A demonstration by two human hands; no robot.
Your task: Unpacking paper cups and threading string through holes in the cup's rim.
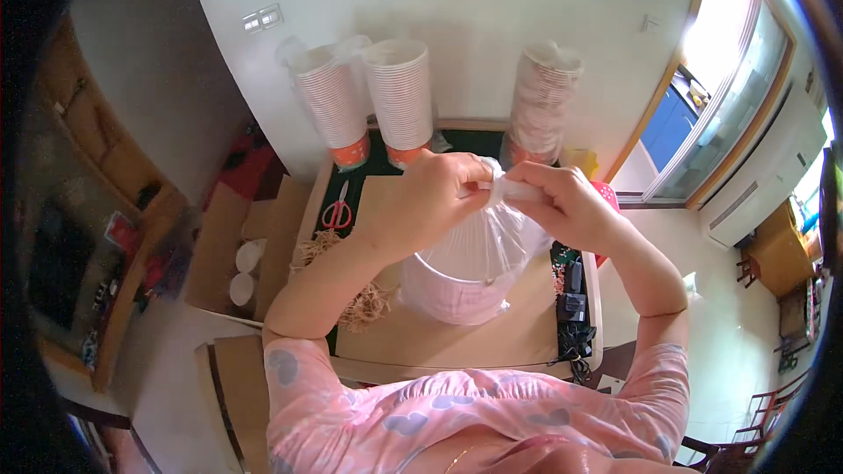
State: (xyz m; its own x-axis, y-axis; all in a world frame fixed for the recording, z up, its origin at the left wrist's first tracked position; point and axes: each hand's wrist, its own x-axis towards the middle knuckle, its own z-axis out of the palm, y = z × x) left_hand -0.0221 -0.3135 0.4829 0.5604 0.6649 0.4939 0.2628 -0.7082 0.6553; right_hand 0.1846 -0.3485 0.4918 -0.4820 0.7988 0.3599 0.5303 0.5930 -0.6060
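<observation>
In front of my chest, a thin clear plastic bag (488,244) is drawn up around a white round tub (448,294), which stands on a brown cardboard sheet (395,347). My left hand (428,197) pinches one twisted end of the bag's neck. On the other side my right hand (571,204) grips the opposite end. Between the two hands the plastic crosses in what looks like a knot. Left of my left hand lie red-handled scissors (337,212), and straw-coloured shredded strands (360,307) show below my left forearm.
Tall stacks of white paper cups (399,92) with orange lower parts stand along the wall, another wrapped stack (544,101) to the right. Black adapters and cables (572,307) lie at the table's right edge. An open cardboard box (218,250) holding white cups stands at left.
</observation>
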